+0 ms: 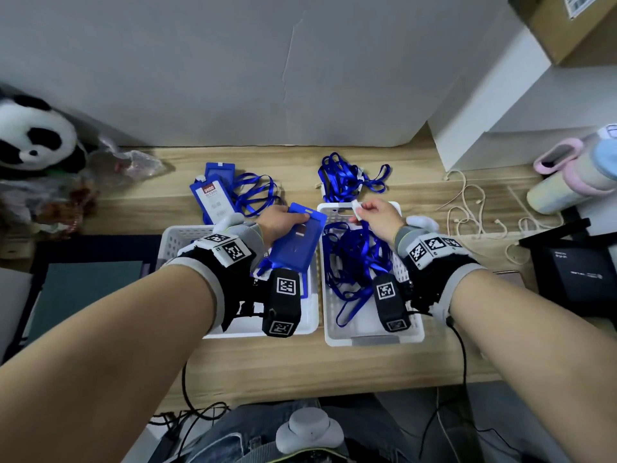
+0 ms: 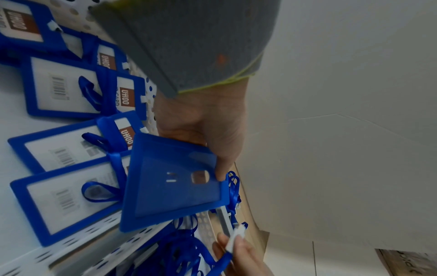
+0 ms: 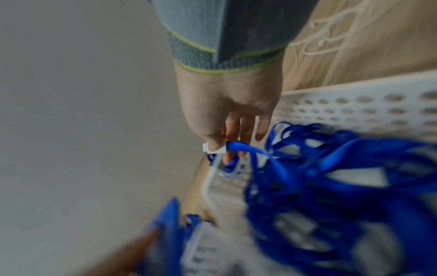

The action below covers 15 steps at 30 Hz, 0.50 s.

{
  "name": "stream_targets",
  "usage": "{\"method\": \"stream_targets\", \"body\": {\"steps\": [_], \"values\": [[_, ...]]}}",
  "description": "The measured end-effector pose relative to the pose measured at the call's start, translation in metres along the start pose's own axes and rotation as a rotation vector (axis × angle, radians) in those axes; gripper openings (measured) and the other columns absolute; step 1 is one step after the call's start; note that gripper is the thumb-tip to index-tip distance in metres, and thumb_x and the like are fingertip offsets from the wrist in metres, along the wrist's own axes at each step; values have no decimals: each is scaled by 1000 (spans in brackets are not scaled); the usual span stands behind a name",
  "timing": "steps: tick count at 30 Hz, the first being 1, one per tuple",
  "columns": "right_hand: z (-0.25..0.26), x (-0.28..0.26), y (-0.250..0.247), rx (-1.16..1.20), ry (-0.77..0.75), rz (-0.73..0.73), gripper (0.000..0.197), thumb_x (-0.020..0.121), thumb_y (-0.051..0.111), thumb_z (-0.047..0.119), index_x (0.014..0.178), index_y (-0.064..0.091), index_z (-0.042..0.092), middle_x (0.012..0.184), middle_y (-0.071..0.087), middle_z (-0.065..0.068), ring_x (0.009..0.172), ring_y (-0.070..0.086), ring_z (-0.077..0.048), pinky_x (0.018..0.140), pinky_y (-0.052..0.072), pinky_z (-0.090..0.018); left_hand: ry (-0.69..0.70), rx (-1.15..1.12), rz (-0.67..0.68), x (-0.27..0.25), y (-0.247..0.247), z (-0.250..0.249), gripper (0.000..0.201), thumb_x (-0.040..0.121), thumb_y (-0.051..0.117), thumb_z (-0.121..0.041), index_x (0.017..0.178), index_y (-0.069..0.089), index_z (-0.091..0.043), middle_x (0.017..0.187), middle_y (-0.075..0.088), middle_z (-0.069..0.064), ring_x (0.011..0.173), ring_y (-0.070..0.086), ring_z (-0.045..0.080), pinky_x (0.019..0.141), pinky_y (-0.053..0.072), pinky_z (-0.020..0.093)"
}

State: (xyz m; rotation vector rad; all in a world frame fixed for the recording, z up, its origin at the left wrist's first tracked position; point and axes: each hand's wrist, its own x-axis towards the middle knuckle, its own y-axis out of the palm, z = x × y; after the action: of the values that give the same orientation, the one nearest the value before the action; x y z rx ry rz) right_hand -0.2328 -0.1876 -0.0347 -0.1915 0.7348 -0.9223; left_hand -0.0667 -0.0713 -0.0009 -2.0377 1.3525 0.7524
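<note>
My left hand (image 1: 278, 222) grips a blue card holder (image 1: 295, 240) by its top edge, lifted over the left white basket (image 1: 173, 238). In the left wrist view the card holder (image 2: 175, 179) shows its back, with my thumb on the edge. My right hand (image 1: 377, 215) pinches the white clip (image 1: 357, 208) of a blue lanyard (image 1: 360, 235) above the right white basket (image 1: 374, 335), which holds several tangled lanyards. The right wrist view shows the white clip (image 3: 214, 148) between thumb and fingers, the blue lanyard (image 3: 250, 149) trailing down.
Several blue card holders (image 2: 59, 85) lie in the left basket. Finished holders with lanyards (image 1: 217, 192) and a lanyard heap (image 1: 347, 175) lie on the wooden table (image 1: 300, 362) behind. A panda toy (image 1: 33, 135) sits left, white cords (image 1: 474, 208) and a bottle (image 1: 567, 182) right.
</note>
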Motion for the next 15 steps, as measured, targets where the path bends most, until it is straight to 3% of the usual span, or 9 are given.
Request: {"method": "stream_targets", "body": {"steps": [3,5,8,11,15], "values": [[34,-2,-5,346,-39,7,17,99,40,11,86,50,13,69,51,-1,61,48,-13,65,45,-23,46,-6,-18,-5,-6,-9,11,87,65,-20,81,60,-12,100,66,16,89,62,30,94,50,48],[59,-4,-9,390,-110,-8,6,98,41,10,97,47,10,70,41,1,54,38,-11,56,44,-23,64,-9,-25,-8,-11,-16,11,87,65,-21,82,60,-12,98,67,15,90,63,30,92,51,48],[96,-13,-13,341,-197,-18,14,96,44,6,107,38,13,73,38,2,46,31,-6,41,31,-16,107,-17,-43,-14,-20,-23,14,89,63,-20,78,58,-13,81,64,8,78,61,25,88,52,44],[134,-30,-19,463,-297,23,6,101,36,16,102,42,16,66,29,3,34,24,0,34,19,-13,150,-20,-61,-19,-29,-28,13,89,63,-22,79,58,-14,79,64,5,74,60,21,84,52,41],[169,-53,-21,540,-395,85,27,102,27,35,106,49,19,60,23,4,36,16,-2,35,13,-12,218,-42,-71,-31,-43,-29,15,89,62,-21,76,57,-15,76,62,4,72,58,20,86,50,41]]}}
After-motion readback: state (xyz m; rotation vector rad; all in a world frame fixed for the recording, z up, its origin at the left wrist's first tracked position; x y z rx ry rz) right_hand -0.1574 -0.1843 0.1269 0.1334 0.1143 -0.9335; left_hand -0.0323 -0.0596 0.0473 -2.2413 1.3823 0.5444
